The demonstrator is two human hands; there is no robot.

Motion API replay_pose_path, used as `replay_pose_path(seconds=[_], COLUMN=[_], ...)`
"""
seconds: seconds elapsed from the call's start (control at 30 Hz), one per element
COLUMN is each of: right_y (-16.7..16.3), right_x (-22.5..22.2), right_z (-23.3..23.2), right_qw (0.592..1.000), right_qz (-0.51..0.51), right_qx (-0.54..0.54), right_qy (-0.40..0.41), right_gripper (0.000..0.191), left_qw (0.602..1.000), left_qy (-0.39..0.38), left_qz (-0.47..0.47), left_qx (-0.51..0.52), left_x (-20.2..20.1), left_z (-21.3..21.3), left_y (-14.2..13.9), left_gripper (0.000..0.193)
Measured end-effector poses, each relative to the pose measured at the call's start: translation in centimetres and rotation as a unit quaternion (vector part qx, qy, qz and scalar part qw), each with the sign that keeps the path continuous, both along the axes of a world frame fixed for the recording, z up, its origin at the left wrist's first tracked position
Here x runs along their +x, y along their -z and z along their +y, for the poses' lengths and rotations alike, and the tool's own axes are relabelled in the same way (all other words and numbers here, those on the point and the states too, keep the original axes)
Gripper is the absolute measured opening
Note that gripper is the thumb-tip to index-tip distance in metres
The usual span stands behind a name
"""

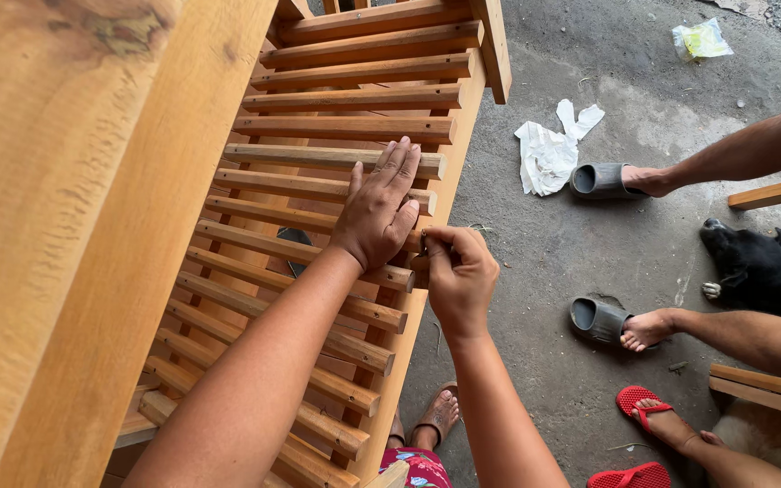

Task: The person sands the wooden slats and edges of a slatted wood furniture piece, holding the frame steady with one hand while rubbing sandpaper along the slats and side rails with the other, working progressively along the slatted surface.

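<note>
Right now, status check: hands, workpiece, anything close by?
Left hand flat on slats. Right hand pinching something small at the rack edge, item too small to tell. Other people's feet, dog alongside on floor.

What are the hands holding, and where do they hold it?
The left hand lies flat on the wooden slats, pressing rather than gripping. The right hand pinches something small at a slat's end; what it is cannot be told.
</note>
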State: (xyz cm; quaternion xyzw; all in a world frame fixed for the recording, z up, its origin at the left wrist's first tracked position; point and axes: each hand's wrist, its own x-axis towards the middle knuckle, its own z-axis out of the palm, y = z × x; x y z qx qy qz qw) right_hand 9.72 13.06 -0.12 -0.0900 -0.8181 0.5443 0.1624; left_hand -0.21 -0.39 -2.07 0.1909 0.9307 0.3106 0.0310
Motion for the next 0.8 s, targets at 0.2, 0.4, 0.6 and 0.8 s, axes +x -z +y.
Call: replay_pose_path(seconds=[0.2, 0.4, 0.6, 0.8], right_y=[0.1, 2.2, 4.6, 5.8], right_x=[0.1, 1.0, 0.8, -1.0], right_z=[0.1, 0.7, 5.4, 4.0], right_qw=[1.0, 0.995, 0.833, 0.773], right_qz=[0.018, -0.044, -0.208, -0.221], right_qx=[-0.019, -0.086, -0.512, -0.594], right_qy=[-0.002, -0.015, -0.018, -0.015], right_gripper=[0.006, 0.005, 0.009, 0.011], left_qw=[1.0, 1.0, 1.0, 1.0], left_qy=[0.005, 0.003, 0.0, -0.001], left_qz=[0.014, 0.011, 0.011, 0.016], left_qx=[-0.008, -0.003, -0.011, -0.001], left_x=[-0.1, 0.0, 0.0, 0.1], left_z=[0.0, -0.1, 0.0, 0.0], left_y=[0.1, 0.2, 0.2, 0.2], left_gripper=[0.073, 0.072, 0.072, 0.072])
